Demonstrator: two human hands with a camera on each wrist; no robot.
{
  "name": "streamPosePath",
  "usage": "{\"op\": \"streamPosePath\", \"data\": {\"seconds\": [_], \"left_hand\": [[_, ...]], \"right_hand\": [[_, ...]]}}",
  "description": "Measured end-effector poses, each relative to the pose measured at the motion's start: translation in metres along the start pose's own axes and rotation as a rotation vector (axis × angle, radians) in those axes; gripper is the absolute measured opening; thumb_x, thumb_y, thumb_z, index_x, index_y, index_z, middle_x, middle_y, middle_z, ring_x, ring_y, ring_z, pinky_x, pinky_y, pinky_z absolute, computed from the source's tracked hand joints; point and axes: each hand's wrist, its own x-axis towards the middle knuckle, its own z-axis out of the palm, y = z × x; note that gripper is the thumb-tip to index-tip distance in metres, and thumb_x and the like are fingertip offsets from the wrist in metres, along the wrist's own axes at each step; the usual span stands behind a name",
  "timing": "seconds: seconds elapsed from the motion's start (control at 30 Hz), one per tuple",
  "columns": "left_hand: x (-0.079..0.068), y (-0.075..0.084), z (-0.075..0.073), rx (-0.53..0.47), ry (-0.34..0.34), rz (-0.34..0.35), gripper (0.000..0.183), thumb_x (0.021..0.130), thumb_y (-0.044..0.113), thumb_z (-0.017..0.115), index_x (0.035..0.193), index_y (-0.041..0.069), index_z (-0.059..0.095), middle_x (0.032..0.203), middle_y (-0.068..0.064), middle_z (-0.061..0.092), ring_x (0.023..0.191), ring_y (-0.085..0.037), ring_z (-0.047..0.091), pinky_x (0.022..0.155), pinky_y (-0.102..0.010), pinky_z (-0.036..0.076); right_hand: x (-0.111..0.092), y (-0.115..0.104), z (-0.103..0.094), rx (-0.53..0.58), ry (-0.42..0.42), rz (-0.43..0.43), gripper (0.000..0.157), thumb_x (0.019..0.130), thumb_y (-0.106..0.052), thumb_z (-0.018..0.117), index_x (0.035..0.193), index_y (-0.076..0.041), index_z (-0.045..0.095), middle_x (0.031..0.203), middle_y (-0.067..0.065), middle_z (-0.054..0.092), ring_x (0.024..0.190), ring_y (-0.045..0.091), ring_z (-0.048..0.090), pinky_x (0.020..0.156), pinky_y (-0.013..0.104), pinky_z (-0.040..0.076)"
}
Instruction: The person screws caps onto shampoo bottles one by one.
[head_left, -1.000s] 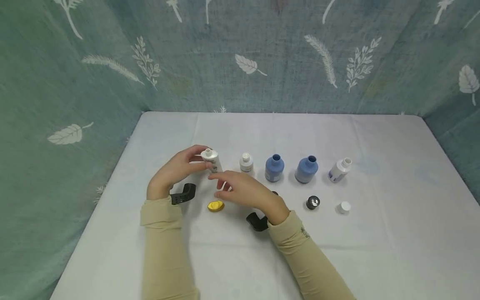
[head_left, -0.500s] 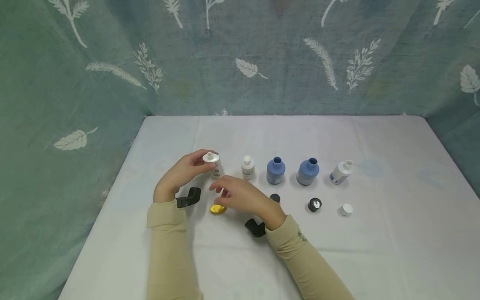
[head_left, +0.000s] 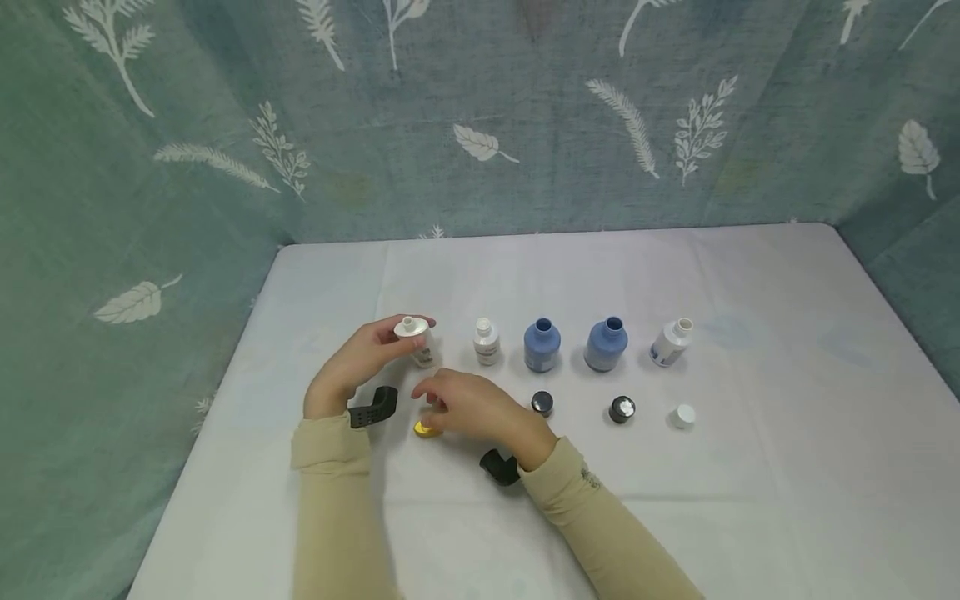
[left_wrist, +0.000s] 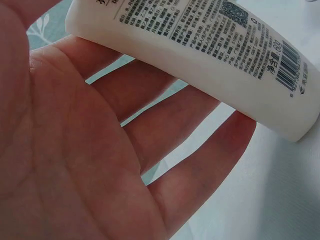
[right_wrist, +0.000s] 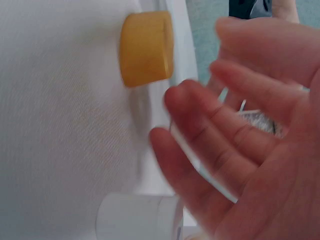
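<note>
In the head view my left hand holds a white, oval-shouldered bottle by its upper part, thumb in front and fingers behind. Its neck is uncapped. The left wrist view shows the fingers along the side of the printed bottle. My right hand hovers with bent, loose fingers just above a yellow oval cap, which it partly hides. Seen from the right wrist, the yellow cap stands on the cloth a little apart from the fingertips of the right hand, with nothing between them.
To the right stand a small white bottle, two blue bottles and another white bottle, all uncapped. Nearer lie two black caps and a white cap. A patterned curtain hangs behind the white table.
My right hand has drawn back from beside the bottle and lowered over the yellow cap. The left hand keeps hold of the white bottle. The head view has shifted slightly.
</note>
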Motion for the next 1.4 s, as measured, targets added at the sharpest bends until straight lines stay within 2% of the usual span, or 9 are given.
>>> {"op": "streamPosePath", "data": {"seconds": [0.13,0.27,0.47,0.67,0.83,0.97,1.17,1.3,1.4], "left_hand": [[-0.005,-0.006,0.0,0.007,-0.004,-0.003,0.045,0.078,0.047,0.062,0.12,0.032,0.054,0.121,0.008,0.053,0.11,-0.011,0.047,0.097,-0.045,0.03],[-0.009,-0.006,-0.003,0.035,0.039,-0.01,0.047,0.077,0.051,0.062,0.118,0.031,0.052,0.115,0.006,0.055,0.107,-0.013,0.05,0.094,-0.045,0.033],[-0.014,0.01,-0.003,-0.022,0.054,-0.004,0.041,0.079,0.042,0.063,0.114,0.023,0.054,0.111,-0.001,0.057,0.105,-0.016,0.051,0.094,-0.044,0.033],[-0.016,0.02,-0.002,-0.061,0.132,-0.002,0.035,0.081,0.037,0.064,0.112,0.021,0.056,0.11,-0.001,0.058,0.105,-0.014,0.051,0.095,-0.043,0.032],[-0.011,0.016,-0.001,-0.063,0.197,0.001,0.039,0.078,0.042,0.065,0.111,0.023,0.057,0.113,0.004,0.056,0.105,-0.015,0.051,0.094,-0.043,0.034],[-0.002,0.004,-0.002,-0.046,0.236,0.012,0.044,0.074,0.049,0.066,0.11,0.026,0.058,0.112,0.006,0.056,0.104,-0.015,0.052,0.092,-0.043,0.037],[0.003,-0.007,-0.006,-0.061,0.203,0.019,0.046,0.074,0.05,0.065,0.112,0.027,0.057,0.111,0.004,0.057,0.105,-0.012,0.051,0.094,-0.044,0.034],[-0.001,0.0,-0.006,-0.092,0.164,0.029,0.042,0.078,0.04,0.066,0.114,0.022,0.056,0.11,-0.002,0.058,0.102,-0.015,0.052,0.093,-0.043,0.034],[-0.001,0.0,-0.006,-0.095,0.163,0.031,0.041,0.078,0.038,0.066,0.114,0.021,0.056,0.11,-0.002,0.058,0.102,-0.016,0.053,0.093,-0.042,0.034]], "right_hand": [[-0.002,-0.003,0.008,-0.062,-0.021,0.02,0.037,0.08,-0.031,0.065,0.113,-0.017,0.06,0.086,-0.009,0.05,0.075,0.003,0.048,0.068,0.017,0.04],[-0.002,-0.005,0.013,-0.092,-0.015,0.017,0.037,0.079,-0.033,0.066,0.112,-0.018,0.06,0.083,-0.009,0.048,0.071,0.003,0.046,0.065,0.017,0.038],[0.001,-0.009,0.017,-0.167,0.04,-0.015,0.034,0.078,-0.029,0.068,0.109,-0.019,0.062,0.082,-0.009,0.049,0.069,0.002,0.046,0.061,0.016,0.038],[0.003,-0.014,0.019,-0.199,0.04,0.005,0.037,0.074,-0.035,0.071,0.108,-0.022,0.063,0.082,-0.01,0.049,0.067,0.003,0.045,0.057,0.018,0.038],[0.002,-0.014,0.021,-0.228,-0.011,0.026,0.034,0.071,-0.035,0.073,0.103,-0.026,0.063,0.084,-0.011,0.049,0.068,0.003,0.046,0.057,0.021,0.039],[0.001,-0.012,0.022,-0.256,0.003,0.013,0.025,0.075,-0.029,0.07,0.099,-0.026,0.064,0.083,-0.01,0.049,0.068,0.005,0.046,0.057,0.021,0.038],[0.003,-0.01,0.017,-0.268,0.051,0.008,0.023,0.079,-0.032,0.065,0.101,-0.023,0.064,0.083,-0.01,0.049,0.065,0.006,0.045,0.057,0.021,0.037],[0.003,-0.008,0.015,-0.253,0.075,0.019,0.024,0.079,-0.032,0.065,0.101,-0.023,0.064,0.085,-0.01,0.05,0.066,0.007,0.046,0.058,0.021,0.038],[0.003,-0.007,0.011,-0.23,0.094,0.026,0.024,0.08,-0.031,0.064,0.102,-0.022,0.063,0.087,-0.009,0.051,0.068,0.007,0.047,0.062,0.022,0.04]]}}
